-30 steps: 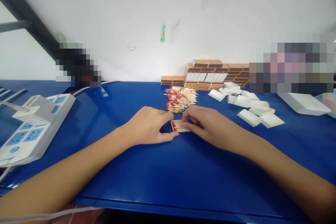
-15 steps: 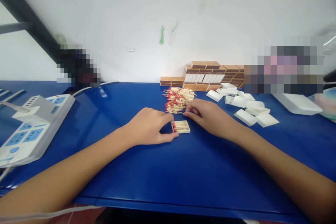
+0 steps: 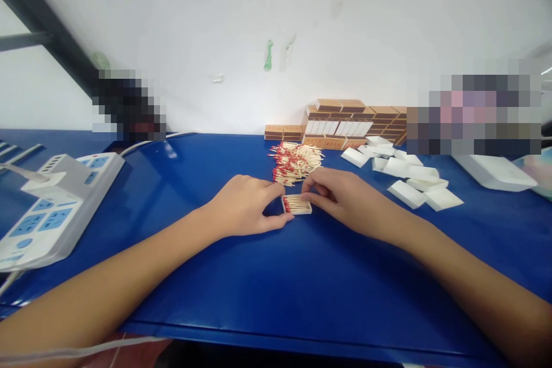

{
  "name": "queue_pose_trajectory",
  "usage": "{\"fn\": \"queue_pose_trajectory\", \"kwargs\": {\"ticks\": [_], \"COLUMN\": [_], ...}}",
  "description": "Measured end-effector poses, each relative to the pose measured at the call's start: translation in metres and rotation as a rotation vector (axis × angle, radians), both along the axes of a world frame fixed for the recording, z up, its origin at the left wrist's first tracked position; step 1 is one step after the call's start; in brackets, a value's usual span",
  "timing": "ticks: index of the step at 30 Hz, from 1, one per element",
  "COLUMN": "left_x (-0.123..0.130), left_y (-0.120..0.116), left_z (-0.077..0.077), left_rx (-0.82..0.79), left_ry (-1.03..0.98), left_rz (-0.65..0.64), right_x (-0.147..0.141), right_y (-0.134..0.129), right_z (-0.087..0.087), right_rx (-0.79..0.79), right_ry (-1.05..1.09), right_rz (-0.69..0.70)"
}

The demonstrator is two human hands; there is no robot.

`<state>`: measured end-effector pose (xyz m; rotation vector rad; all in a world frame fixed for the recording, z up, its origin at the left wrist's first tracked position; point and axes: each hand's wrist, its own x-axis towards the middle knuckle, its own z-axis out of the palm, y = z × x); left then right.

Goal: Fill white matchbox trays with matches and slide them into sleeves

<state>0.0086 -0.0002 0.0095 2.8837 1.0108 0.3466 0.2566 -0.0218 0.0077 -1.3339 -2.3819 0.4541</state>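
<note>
A small white matchbox tray (image 3: 307, 210) lies on the blue table with a layer of matches (image 3: 297, 203) in it, red heads to the left. My left hand (image 3: 248, 207) grips its left end between thumb and forefinger. Over the tray's right end, my right hand (image 3: 334, 192) is closed in a pinch on a match, mostly hidden by the fingertips. Just behind the tray is a loose heap of red-tipped matches (image 3: 295, 161).
Stacked brown matchboxes (image 3: 332, 142) line the wall. Several empty white trays (image 3: 406, 194) lie scattered at the right, near a larger white box (image 3: 494, 175). At the left sits a white power strip (image 3: 64, 207) with a cable (image 3: 159, 139) running behind it.
My right hand has moved from the front of the match heap toward me, to the tray's right end. My left hand keeps its grip on the tray. The view has shifted slightly.
</note>
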Motion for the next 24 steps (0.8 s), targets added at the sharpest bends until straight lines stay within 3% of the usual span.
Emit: {"fn": "queue_pose_trajectory", "kwargs": {"ticks": [14,16,20,24], "left_x": [0.000,0.000,0.000,0.001], "left_y": [-0.002,-0.002,-0.003,-0.003], "left_z": [-0.001,-0.001,-0.003,-0.003], "left_rx": [0.036,0.029,-0.012,-0.049], "left_ry": [-0.028,-0.064,-0.059,-0.099], "left_rz": [-0.020,-0.023,-0.027,-0.010], "right_x": [0.001,0.013,0.052,0.086], "right_y": [-0.001,0.004,0.023,0.042], "right_z": [0.012,0.018,0.026,0.023], "right_rx": [0.022,0.114,0.314,0.265], "right_ry": [0.015,0.033,-0.053,-0.153], "right_rz": [0.038,-0.053,-0.395,-0.618]}}
